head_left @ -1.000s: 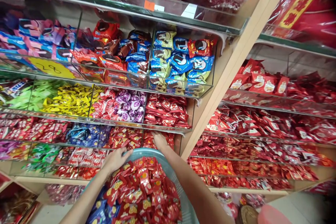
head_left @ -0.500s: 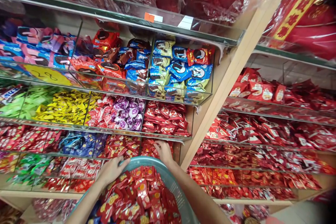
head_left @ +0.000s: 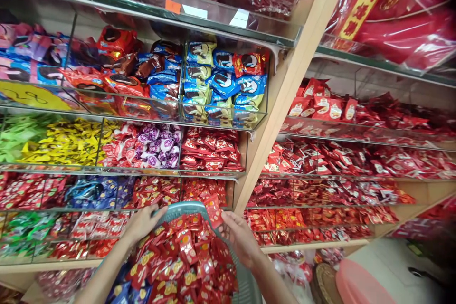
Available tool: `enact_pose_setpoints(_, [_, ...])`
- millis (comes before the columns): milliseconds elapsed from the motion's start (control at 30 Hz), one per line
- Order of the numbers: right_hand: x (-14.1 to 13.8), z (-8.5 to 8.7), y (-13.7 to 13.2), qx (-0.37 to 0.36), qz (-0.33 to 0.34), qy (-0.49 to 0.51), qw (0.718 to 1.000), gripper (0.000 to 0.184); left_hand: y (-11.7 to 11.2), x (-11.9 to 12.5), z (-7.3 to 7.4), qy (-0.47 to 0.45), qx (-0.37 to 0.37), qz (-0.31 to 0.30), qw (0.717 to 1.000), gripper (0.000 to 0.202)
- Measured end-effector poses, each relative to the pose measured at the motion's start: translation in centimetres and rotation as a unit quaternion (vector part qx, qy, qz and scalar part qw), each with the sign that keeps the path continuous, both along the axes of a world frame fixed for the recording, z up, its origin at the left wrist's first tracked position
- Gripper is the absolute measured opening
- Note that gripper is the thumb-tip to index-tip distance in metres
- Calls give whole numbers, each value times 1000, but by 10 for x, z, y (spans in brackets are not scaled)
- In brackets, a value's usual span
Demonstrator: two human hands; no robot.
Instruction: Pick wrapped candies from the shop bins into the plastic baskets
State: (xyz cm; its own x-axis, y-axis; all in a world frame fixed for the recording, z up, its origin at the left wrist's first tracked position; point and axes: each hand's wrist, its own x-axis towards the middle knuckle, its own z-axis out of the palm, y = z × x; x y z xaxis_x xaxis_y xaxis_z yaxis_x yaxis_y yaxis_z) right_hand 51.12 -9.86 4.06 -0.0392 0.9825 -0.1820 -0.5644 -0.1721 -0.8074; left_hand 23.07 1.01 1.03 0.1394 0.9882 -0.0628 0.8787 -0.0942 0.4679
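A teal plastic basket (head_left: 185, 207) heaped with red and gold candy packets (head_left: 185, 256) sits low in the middle. My left hand (head_left: 142, 222) grips the basket's far rim. My right hand (head_left: 237, 235) is over the basket's right rim, fingers pinched on one red packet (head_left: 213, 210) held upright in front of the shelf compartment of red packets (head_left: 203, 190).
Glass-fronted shelves hold sorted sweets: blue and red cookie packs (head_left: 221, 83) on top, yellow (head_left: 67, 140), green and purple candies below. A wooden upright (head_left: 274, 104) divides them from shelves of red packets (head_left: 338, 161) on the right. A pink lid (head_left: 359, 285) lies at the bottom right.
My right hand has come back from the shelf compartment to the basket's rim, now holding one red packet. The view has shifted right. My left hand has stayed on the rim.
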Motion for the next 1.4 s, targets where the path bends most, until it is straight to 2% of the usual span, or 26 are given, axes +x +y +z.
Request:
enact_pose_setpoints(233, [-5, -5, -50, -16, -105, 38, 994, 23, -1, 1, 2, -5, -4, 5, 1000, 49])
enact_pose_setpoints(433, [-12, -7, -64, 34, -116, 38, 992, 20, 0, 0, -1, -11, -3, 5, 1000, 47])
enact_pose_setpoints(600, [-13, -12, -66, 54, -154, -77, 984, 14, -1, -1, -2, -22, -6, 11, 1000, 44])
enact_pose_setpoints(800, [-15, -13, -68, 104, -200, -260, 939, 14, -2, 0, -1, -9, 0, 7, 1000, 43])
enact_pose_setpoints(933, [-17, -13, -70, 132, -208, -316, 916, 15, -2, 2, 1, -1, -5, 11, 1000, 44])
enact_pose_setpoints(1033, [-16, -16, -70, 134, -209, -308, 918, 16, -1, 1, -1, 0, -1, 12, 1000, 45])
enact_pose_setpoints(1167, [-11, -14, -69, 110, -219, -254, 936, 20, 0, -1, -4, 1, 4, 11, 1000, 44])
enact_pose_setpoints(1300, [-5, -3, -70, 44, -223, -173, 958, 36, 0, -1, -5, 3, -6, 12, 1000, 42])
enact_pose_setpoints(1400, [0, -2, -70, -5, -198, -79, 977, 46, 0, -1, -6, 1, -4, 10, 1000, 42])
